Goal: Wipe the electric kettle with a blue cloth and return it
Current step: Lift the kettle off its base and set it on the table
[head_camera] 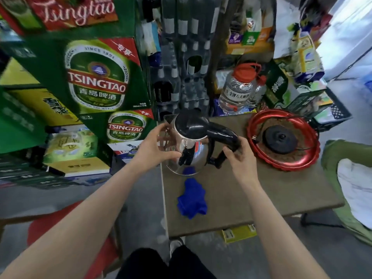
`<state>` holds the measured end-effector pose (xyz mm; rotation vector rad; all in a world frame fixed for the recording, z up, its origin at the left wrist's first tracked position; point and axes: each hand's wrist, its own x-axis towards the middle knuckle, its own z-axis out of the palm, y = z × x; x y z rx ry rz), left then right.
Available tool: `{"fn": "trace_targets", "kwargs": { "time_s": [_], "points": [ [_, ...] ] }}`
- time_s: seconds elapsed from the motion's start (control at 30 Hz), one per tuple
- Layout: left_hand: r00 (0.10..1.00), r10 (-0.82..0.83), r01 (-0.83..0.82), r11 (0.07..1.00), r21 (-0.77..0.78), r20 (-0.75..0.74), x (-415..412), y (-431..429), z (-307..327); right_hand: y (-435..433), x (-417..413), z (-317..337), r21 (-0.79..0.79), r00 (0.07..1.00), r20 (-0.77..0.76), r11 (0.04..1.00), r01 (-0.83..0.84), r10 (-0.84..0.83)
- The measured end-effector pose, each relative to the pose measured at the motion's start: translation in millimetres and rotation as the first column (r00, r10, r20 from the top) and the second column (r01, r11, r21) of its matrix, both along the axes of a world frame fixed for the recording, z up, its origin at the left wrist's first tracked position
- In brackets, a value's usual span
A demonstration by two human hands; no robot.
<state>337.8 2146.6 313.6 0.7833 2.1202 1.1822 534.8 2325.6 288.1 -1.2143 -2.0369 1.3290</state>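
Both hands hold the kettle (187, 146) off its base (280, 138): right hand (237, 158) grips the handle, left hand (155, 147) steadies the body. The blue cloth (192, 199) lies untouched at 6 o'clock; wiping and return remain.

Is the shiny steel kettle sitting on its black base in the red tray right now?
No, the shiny steel kettle is off the round black base, which sits bare in the red tray.

A shop storeroom: stacked Tsingtao beer cartons (96, 77) and crated bottles (181, 57) crowd behind the small table (281, 194).
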Motion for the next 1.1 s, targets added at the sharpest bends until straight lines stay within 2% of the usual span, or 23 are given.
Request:
{"fn": "trace_targets", "kwargs": {
  "time_s": [0.27,0.47,0.6,0.73,0.93,1.1],
  "points": [
    [0.967,-0.220,0.224,0.975,-0.014,0.126,-42,46,-38,-12,-9,-20,-0.068,0.960,0.016,0.958,0.280,-0.279],
    [0.884,-0.422,0.439,0.897,-0.051,0.199,-69,79,-69,-39,-13,-39,-0.082,0.856,0.023,0.853,0.516,-0.516],
    [0.846,-0.499,0.508,0.861,-0.002,0.186,-72,99,-91,-50,-14,-56,-0.067,0.785,0.009,0.783,0.619,-0.620],
    [0.806,-0.551,0.553,0.831,0.056,0.218,-74,115,-118,-52,-8,-76,-0.030,0.764,-0.006,0.764,0.645,-0.645],
    [0.787,-0.591,0.560,0.805,0.196,0.177,-69,127,-154,-50,1,-110,0.137,0.775,-0.070,0.764,0.631,-0.628],
    [0.724,-0.678,0.598,0.709,0.372,0.128,-63,132,-178,-55,10,-141,0.218,0.744,-0.163,0.712,0.668,-0.648]
  ]
}}
